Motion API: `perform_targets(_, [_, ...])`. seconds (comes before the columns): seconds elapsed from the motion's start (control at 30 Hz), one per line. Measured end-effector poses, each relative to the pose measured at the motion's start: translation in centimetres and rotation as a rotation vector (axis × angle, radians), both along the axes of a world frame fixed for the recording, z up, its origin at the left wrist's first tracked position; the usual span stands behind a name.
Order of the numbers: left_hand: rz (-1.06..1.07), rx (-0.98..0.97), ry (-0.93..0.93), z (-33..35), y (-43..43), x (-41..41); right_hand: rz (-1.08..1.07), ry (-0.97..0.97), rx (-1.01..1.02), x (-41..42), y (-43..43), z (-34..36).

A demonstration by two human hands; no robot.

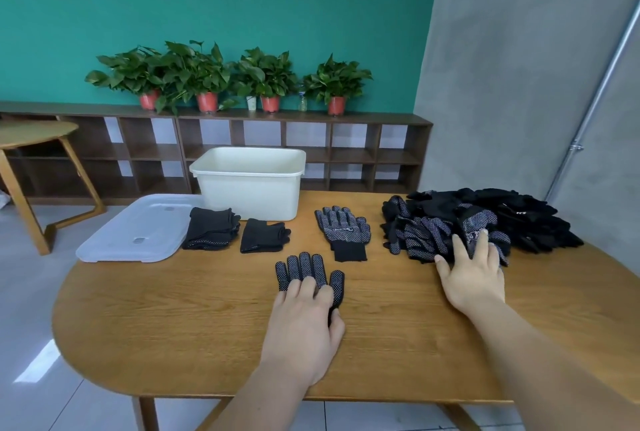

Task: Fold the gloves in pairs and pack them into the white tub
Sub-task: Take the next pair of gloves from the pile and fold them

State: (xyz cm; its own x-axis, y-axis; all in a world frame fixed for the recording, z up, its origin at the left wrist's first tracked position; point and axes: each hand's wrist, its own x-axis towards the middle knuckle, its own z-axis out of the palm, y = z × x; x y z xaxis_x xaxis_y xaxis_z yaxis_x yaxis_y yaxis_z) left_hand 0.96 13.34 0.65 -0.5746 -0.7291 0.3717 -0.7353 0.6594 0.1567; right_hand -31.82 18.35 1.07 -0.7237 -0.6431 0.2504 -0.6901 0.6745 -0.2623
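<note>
Black knit with white dots, one single glove (300, 266) is pressed flat on the oval wooden counter (194, 330) by the left grip (304, 321), fingers straight. One flat pair (341, 228) is laid beyond it. Two folded bundles (211, 228) are set before one white plastic tub (249, 188). One loose heap (519, 215) is touched by the spread right grip (474, 274). One clear lid (135, 233) is laid leftmost.

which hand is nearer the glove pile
Right. The right hand touches the glove pile; the left hand lies apart to its left, on a single glove.
</note>
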Motion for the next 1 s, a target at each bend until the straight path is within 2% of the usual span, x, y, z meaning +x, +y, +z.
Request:
perform_targets(0.1, [-0.001,0.001,0.002,-0.1,0.0,0.0,0.021,-0.051,-0.023,-1.1,0.0,0.3])
perform_targets(0.2, [0.004,0.006,0.005,-0.2,0.0,-0.1,0.116,0.181,-0.260,-0.3,0.2,1.6])
perform_targets(0.27, [0.004,0.011,0.012,-0.2,-0.1,-0.1,0.320,0.365,-0.377,1.6,0.8,1.9])
perform_targets(0.33, [0.007,0.010,0.016,-0.1,-0.1,-0.1,0.554,0.415,-0.305,3.9,2.0,1.0])
perform_targets(0.4, [0.008,0.011,0.023,0.0,0.0,-0.1,0.640,0.383,-0.212,5.8,3.4,-0.4])
perform_targets(0.53, [0.009,0.011,0.031,0.0,0.0,0.0,0.551,0.237,-0.288,8.2,5.6,-1.0])
perform_targets(0.77, [0.013,0.021,0.043,0.0,0.3,0.2,0.445,0.263,-0.201,8.3,5.9,-2.1])
perform_targets(0.9, [0.017,0.021,0.054,0.1,0.4,0.3,0.490,0.127,-0.297,8.4,5.6,-1.3])
perform_targets(1.0, [0.020,0.023,0.058,0.1,0.4,0.3,0.607,-0.086,-0.361,8.6,5.6,0.7])
